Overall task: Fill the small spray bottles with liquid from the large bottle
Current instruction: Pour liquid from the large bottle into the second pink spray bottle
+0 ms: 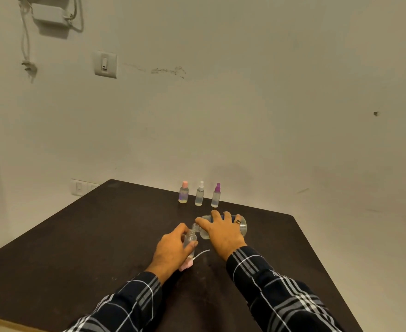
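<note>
Head: dark table (101, 236), spray bottles (199, 196), beige wall (245, 104)

Right hand (222, 232) tips large bottle (243, 228) (sideways) at left hand's (171, 248) small bottle (189, 239).

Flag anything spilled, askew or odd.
No spill visible. A pink spray cap lies on its side on the table beside the left hand, tube exposed; that fits the open small bottle being filled. Three capped bottles stand upright.
</note>
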